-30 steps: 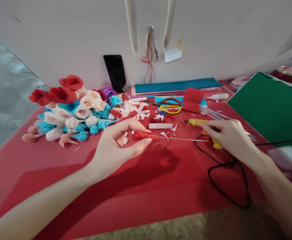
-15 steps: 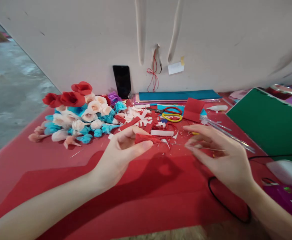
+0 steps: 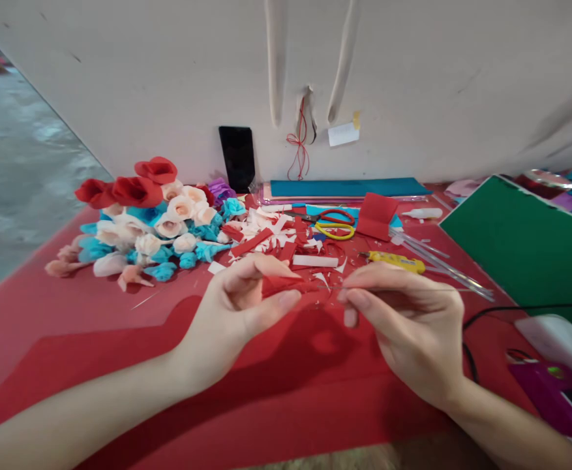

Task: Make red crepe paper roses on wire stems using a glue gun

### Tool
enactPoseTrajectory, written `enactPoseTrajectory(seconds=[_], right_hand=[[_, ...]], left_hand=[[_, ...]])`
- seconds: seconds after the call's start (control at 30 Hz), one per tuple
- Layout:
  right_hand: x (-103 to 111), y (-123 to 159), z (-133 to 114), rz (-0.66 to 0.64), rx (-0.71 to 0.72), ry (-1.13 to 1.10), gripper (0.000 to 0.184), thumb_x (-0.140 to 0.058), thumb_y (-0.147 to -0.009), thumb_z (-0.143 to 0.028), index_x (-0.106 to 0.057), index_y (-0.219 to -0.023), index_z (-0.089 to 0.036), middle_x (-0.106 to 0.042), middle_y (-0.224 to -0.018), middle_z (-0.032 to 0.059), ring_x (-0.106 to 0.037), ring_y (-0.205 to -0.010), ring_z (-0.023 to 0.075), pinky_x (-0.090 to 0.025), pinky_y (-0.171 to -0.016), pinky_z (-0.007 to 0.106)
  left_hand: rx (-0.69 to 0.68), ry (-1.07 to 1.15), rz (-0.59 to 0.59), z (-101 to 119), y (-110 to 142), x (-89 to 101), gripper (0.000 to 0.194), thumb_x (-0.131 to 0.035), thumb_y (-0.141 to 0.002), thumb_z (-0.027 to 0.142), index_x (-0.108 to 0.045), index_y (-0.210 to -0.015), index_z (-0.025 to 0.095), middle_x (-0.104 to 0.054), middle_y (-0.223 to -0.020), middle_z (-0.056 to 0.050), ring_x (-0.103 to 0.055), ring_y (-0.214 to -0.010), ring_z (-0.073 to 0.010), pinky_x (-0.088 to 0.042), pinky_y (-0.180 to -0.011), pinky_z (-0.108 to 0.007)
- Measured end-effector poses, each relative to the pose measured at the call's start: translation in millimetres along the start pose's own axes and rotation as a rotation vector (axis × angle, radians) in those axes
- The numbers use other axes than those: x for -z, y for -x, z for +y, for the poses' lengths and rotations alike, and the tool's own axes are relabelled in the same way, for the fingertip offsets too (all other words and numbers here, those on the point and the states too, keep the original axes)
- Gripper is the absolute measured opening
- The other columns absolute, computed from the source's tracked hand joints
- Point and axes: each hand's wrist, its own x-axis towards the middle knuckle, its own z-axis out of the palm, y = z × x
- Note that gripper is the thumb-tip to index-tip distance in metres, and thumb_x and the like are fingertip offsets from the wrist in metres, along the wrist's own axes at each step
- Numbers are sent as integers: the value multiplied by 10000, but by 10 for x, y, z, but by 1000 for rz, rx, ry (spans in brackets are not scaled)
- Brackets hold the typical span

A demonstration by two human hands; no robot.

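My left hand (image 3: 239, 320) is closed on a rolled piece of red crepe paper (image 3: 286, 285), its thumb and fingers pressing the paper from both sides. From the tapered right end of the paper a thin wire (image 3: 420, 289) runs out to the right. My right hand (image 3: 403, 320) pinches this wire between thumb and fingertips, a little apart from the paper. Behind both hands lie red and white paper scraps (image 3: 286, 238) and scissors (image 3: 334, 230) with one red and one yellow handle. The inner folds of the red paper are hidden by my left hand.
Red, white, peach and blue paper flowers (image 3: 143, 219) are heaped at the left. A black phone (image 3: 237, 158) leans on the wall. Right of the scraps lie a yellow tool (image 3: 397, 262) and clear glue sticks (image 3: 445, 264). A green board (image 3: 515, 241) and a purple device (image 3: 547, 391) stand farther right.
My right hand has moved left and slightly lower along the wire, and its fingers have closed more tightly. The yellow tool behind it shows more fully. My left hand keeps hold of the red paper.
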Motion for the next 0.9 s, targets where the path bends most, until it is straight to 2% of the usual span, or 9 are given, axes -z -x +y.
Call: enactPoseTrajectory(seconds=[0.27,0.33,0.5,0.67,0.9], right_hand=[[162,2,4,29,-18,-87,128,-615,-789,-145,-675,-808,-256,-607,-639,-28,-554,-509,69,-481,-459,177],[210,-9,-3,52,-7,-90,121,-611,-792,-152,-676,-802,-253,-606,-629,-23,-543,-501,75,-476,-448,191],[336,-49,-21,139,40,-64,95,-623,-775,-152,-677,-761,-228,-606,-665,-13,-519,-495,71,-442,-405,190],[460,-86,-11,161,46,-14,84,-617,-774,-161,-664,-732,-218,-578,-660,-15,-509,-497,73,-422,-378,184],[597,-172,50,190,31,25,86,-611,-785,-189,-645,-716,-226,-564,-673,-10,-492,-485,79,-402,-382,208]], left_hand=[[-75,12,15,38,-26,26,84,-710,-703,227,-636,-740,241,-599,-725,60,-533,-721,-52,-453,-650,-104],[-98,-14,49,49,-39,30,93,-724,-683,226,-646,-730,242,-612,-731,57,-546,-747,-59,-458,-655,-109],[-73,-10,102,60,-94,31,110,-740,-645,243,-643,-694,228,-620,-726,40,-559,-677,-82,-485,-596,-161],[-76,-4,151,47,-128,39,117,-748,-615,219,-648,-676,212,-598,-665,45,-537,-638,-59,-475,-580,-120],[-114,-30,228,22,-217,75,95,-710,-613,159,-636,-648,206,-602,-678,51,-547,-671,-57,-476,-621,-113]])
